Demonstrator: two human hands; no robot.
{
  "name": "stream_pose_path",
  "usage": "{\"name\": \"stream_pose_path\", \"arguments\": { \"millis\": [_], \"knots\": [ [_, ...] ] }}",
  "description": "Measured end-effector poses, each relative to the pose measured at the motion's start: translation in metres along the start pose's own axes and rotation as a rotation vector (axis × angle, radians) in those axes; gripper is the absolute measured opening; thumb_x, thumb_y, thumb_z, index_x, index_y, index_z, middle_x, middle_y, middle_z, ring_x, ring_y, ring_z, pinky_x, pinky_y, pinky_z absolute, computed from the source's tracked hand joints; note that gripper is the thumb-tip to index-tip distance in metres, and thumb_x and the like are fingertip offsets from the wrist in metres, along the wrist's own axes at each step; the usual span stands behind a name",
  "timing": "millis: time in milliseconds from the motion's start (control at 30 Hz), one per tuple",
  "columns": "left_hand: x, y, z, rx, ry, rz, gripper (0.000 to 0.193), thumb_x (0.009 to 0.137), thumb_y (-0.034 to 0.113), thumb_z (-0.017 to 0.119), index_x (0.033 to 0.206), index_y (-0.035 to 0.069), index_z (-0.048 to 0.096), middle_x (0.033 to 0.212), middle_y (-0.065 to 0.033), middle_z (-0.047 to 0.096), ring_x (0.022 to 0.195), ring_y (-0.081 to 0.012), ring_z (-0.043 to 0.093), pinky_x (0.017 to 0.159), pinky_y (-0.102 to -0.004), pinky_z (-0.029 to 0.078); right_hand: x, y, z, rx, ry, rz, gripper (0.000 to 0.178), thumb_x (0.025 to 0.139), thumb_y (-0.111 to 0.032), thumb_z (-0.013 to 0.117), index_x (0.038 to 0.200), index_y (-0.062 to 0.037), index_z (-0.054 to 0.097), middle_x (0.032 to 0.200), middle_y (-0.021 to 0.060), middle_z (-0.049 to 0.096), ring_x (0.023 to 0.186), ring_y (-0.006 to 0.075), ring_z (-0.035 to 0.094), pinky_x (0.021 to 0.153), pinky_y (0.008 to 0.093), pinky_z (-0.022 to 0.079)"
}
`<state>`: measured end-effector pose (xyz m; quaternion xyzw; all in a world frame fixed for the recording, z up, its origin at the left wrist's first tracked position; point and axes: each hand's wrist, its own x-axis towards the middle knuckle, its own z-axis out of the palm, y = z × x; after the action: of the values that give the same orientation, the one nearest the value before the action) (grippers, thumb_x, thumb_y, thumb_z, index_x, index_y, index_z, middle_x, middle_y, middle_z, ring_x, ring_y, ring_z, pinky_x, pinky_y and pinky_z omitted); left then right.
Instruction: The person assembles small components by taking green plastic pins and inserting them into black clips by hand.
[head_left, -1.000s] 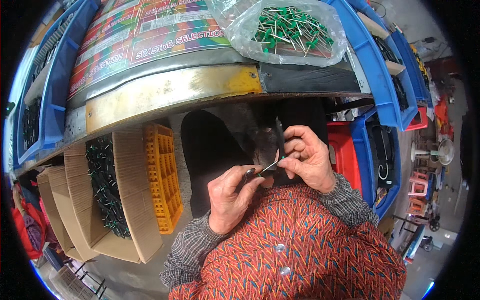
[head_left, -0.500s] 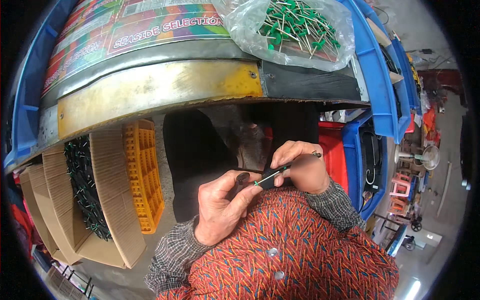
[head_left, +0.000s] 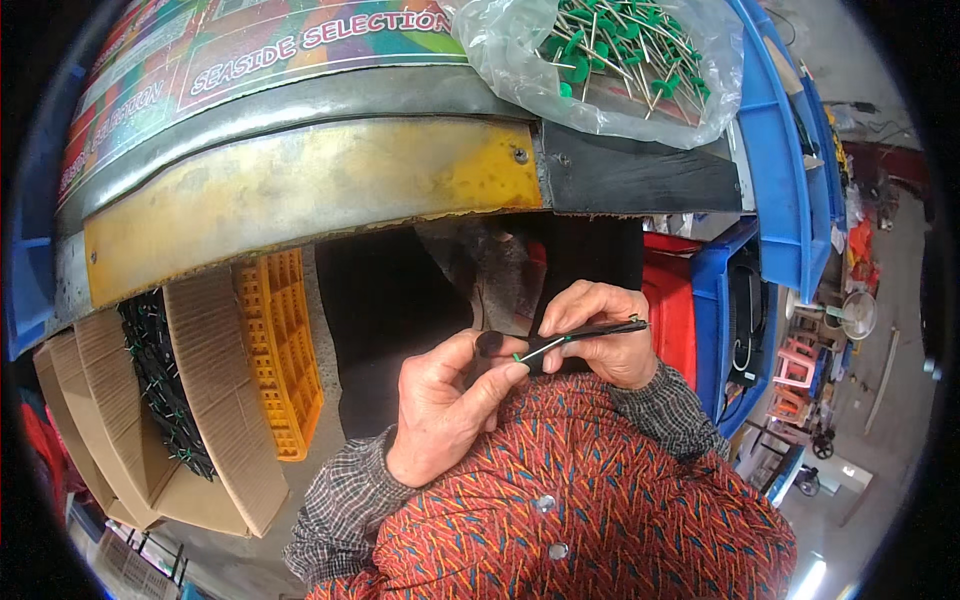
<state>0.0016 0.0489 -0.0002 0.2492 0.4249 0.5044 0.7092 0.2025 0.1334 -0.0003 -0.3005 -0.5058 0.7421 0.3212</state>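
Over my lap, both hands hold one slim black part (head_left: 597,329) with a thin pale rod (head_left: 545,349) lying along it. Green shows at the rod's left end and again near its middle. My left hand (head_left: 440,410) is closed, thumb and fingers pinching the part's left end, where a round black disc (head_left: 489,343) sticks up. Gripping farther along is my right hand (head_left: 612,345), with the black tip poking out past its fingers. The exact kind of this part cannot be made out.
A clear plastic bag (head_left: 500,60) of green-headed metal pins (head_left: 625,50) lies on the table (head_left: 320,175). Down at the left are a cardboard box (head_left: 225,380) of black parts and a yellow crate (head_left: 280,350). Blue bins (head_left: 785,170) and a red container (head_left: 672,315) stand at the right.
The black part now lies flatter, its right tip showing farther out past my right fingers. Both hands stay almost in place, while the table has shifted slightly in view.
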Motion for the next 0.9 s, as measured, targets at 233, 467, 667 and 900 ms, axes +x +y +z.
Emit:
{"name": "stream_pose_path", "arguments": {
  "millis": [233,467,667,900],
  "knots": [
    [0.0042,0.0002,-0.0008,-0.021,-0.002,-0.054,0.015,0.091,0.003,0.062,0.104,-0.004,0.064,0.079,-0.0075,0.066,0.049,-0.0047,0.050,0.044,-0.0173,0.040,0.0001,0.0000,-0.0019,-0.051,0.000,-0.008,0.018,0.077,0.007,0.071,0.093,0.0024,0.063,0.099,0.0175,0.062,0.085,0.0224,0.067,0.073,0.0328,0.059],
    [0.0048,0.0013,-0.0017,-0.036,-0.016,-0.053,0.015,0.091,0.003,0.061,0.104,-0.004,0.063,0.079,-0.0075,0.066,0.049,-0.0046,0.050,0.044,-0.0174,0.040,0.0009,-0.0021,0.0007,-0.095,-0.009,-0.047,0.018,0.078,0.007,0.071,0.093,0.0033,0.063,0.099,0.0182,0.062,0.086,0.0230,0.068,0.073,0.0329,0.060],
    [0.0037,0.0000,-0.0025,-0.030,-0.019,-0.021,0.015,0.091,0.002,0.062,0.104,-0.003,0.063,0.079,-0.0077,0.066,0.049,-0.0045,0.051,0.044,-0.0176,0.040,-0.0004,-0.0028,0.0026,-0.067,0.006,-0.027,0.018,0.076,0.007,0.073,0.091,0.0033,0.063,0.099,0.0179,0.063,0.085,0.0225,0.068,0.074,0.0323,0.059],
    [0.0026,0.0010,-0.0028,0.060,-0.024,0.041,0.015,0.089,0.001,0.063,0.103,-0.003,0.064,0.078,-0.0059,0.065,0.051,-0.0040,0.050,0.044,-0.0176,0.040,0.0008,-0.0040,0.0017,-0.240,0.026,-0.096,0.019,0.073,0.004,0.076,0.088,0.0014,0.066,0.093,0.0164,0.067,0.084,0.0222,0.068,0.073,0.0320,0.057]
  ]
}}
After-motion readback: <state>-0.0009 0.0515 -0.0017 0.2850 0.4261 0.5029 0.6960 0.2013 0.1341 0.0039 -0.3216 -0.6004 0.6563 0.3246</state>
